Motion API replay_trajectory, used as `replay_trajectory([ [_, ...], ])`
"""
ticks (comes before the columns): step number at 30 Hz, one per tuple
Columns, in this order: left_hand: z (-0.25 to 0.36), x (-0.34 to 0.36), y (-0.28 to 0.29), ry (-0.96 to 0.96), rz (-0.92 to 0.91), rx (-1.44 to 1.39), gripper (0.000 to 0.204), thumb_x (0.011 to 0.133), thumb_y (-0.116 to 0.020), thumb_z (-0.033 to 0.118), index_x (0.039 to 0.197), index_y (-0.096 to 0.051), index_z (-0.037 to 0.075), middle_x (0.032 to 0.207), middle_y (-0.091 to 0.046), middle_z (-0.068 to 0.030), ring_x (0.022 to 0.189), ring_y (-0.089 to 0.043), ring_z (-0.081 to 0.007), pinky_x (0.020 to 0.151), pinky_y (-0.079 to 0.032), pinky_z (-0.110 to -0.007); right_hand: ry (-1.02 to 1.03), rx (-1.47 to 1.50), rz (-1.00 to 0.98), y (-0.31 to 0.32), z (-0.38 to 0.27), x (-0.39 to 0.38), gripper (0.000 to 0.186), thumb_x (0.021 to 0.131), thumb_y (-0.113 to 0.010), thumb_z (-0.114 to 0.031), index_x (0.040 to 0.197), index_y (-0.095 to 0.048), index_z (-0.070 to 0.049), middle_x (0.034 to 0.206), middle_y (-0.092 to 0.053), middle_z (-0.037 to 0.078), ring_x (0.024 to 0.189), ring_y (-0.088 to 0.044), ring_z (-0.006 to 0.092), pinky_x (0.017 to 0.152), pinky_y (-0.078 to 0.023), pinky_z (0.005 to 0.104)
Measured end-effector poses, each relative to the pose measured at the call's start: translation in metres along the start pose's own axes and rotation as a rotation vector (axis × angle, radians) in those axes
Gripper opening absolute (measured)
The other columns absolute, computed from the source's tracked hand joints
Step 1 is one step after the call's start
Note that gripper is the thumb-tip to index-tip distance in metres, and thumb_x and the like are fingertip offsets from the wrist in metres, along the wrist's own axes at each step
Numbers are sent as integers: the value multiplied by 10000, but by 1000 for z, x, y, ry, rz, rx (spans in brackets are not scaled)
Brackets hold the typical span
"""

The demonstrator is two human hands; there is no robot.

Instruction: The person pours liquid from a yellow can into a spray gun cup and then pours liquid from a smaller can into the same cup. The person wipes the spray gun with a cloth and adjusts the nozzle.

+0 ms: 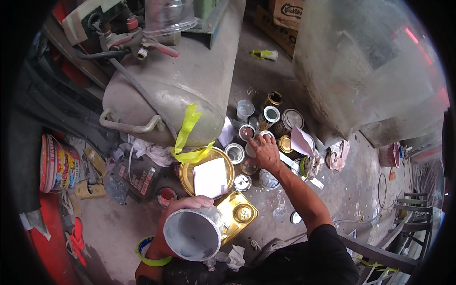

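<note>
My left hand [179, 207] grips a grey, paint-coated cup [191, 233] from the side, its mouth facing up; a metal fitting shows below it. A yellow-green roll of tape [153, 261] circles that forearm. My right hand [263, 153] reaches into a cluster of paint cans, fingers apart over their tops, beside a can with brown contents [247, 131] and an empty silver can [234, 153]; whether it touches one is unclear. A round gold lid [189, 178] holds folded white paper [210, 177]. A square gold tin [240, 221] lies behind the cup.
A large grey tank [161, 85] with valves, hose and dangling yellow tape stands at upper left. A plastic-covered object [361, 57] fills the upper right. Rags [337, 154], a colourful bucket [61, 166] and red flip-flops [77, 240] lie around. A metal ladder [408, 223] is at lower right.
</note>
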State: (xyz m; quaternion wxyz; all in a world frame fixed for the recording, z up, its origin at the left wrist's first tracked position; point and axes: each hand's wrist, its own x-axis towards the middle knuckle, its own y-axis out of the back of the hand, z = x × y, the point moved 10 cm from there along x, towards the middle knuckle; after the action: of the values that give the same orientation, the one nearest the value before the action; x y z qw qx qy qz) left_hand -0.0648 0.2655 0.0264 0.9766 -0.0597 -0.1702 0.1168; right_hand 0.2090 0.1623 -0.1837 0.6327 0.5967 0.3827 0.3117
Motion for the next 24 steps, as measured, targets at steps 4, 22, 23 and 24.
replay_trajectory([
  [4, -6, 0, -2, 9, 1, -18, 891, 577, -943, 137, 1292, -424, 17, 1278, -541, -215, 1225, -541, -335, 1046, -441, -465, -12, 4, -97, -6, -5, -3, 895, 656, -833, -467, 1431, -480, -194, 1253, -562, 82, 1208, -483, 306, 989, -364, 457],
  [22, -16, 4, -9, 46, -33, -43, 913, 578, -947, 185, 1308, -423, 26, 1291, -534, -213, 1243, -526, -328, 1054, -425, -460, 41, 33, -114, -18, -6, -13, 778, 734, -698, -124, 1459, -449, -252, 1513, -416, 55, 1321, -441, 332, 1090, -331, 526],
  [23, -18, 4, -9, 53, -28, -60, 915, 575, -948, 186, 1307, -424, 25, 1290, -534, -213, 1243, -526, -329, 1054, -426, -460, 36, 38, -123, -20, -3, -14, 785, 740, -694, -125, 1470, -432, -245, 1525, -404, 52, 1335, -429, 337, 1102, -319, 528],
  [24, -16, 1, -7, 64, -11, -59, 917, 572, -949, 186, 1306, -424, 25, 1290, -535, -213, 1243, -525, -329, 1054, -426, -461, 48, 53, -127, -22, -8, -10, 792, 746, -691, -125, 1480, -416, -239, 1536, -391, 50, 1349, -418, 342, 1114, -308, 531],
])
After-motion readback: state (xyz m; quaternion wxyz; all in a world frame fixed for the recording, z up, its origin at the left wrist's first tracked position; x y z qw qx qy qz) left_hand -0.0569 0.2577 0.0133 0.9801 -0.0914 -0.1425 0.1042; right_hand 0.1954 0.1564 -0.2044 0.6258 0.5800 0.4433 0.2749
